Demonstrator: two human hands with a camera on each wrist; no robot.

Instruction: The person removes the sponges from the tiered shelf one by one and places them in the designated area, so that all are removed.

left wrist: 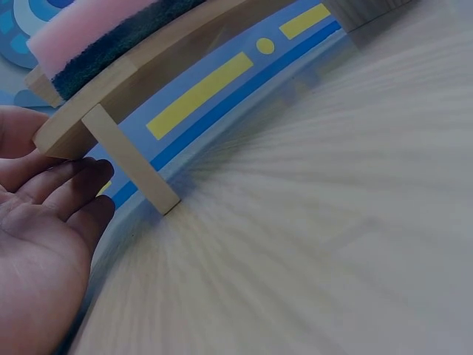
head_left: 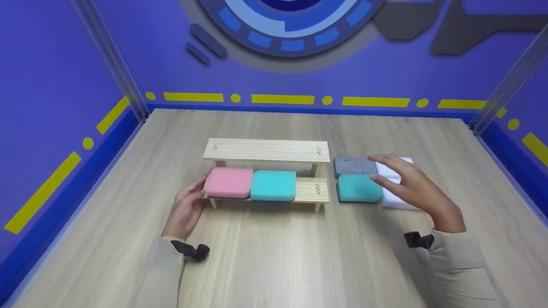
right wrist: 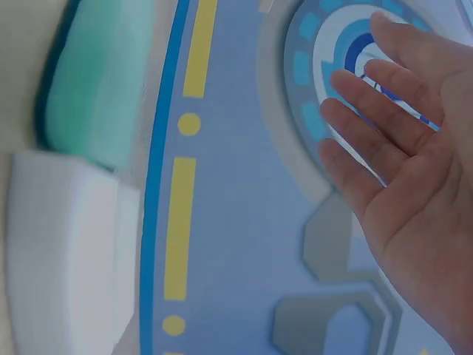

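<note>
A two-step wooden rack (head_left: 265, 150) stands on the table. On its lower board a pink sponge (head_left: 229, 182) and a turquoise sponge (head_left: 274, 185) lie side by side; the left wrist view shows a dark green scouring layer (left wrist: 126, 52) under the pink one. My left hand (head_left: 187, 208) holds the left end of that board, thumb at its edge and fingers curled beneath. Above the sponges to the right hovers my right hand (head_left: 413, 184), fingers spread and nothing in them. Below it are another turquoise sponge (head_left: 358, 189), a speckled grey block (head_left: 352, 166) and white blocks (head_left: 396, 201), partly hidden.
The rack's upper board, behind the lower one, is bare, as is the right end of the lower board. Blue panels (head_left: 274, 81) with yellow dashes enclose the wood-grain table (head_left: 274, 256) at the back and both sides.
</note>
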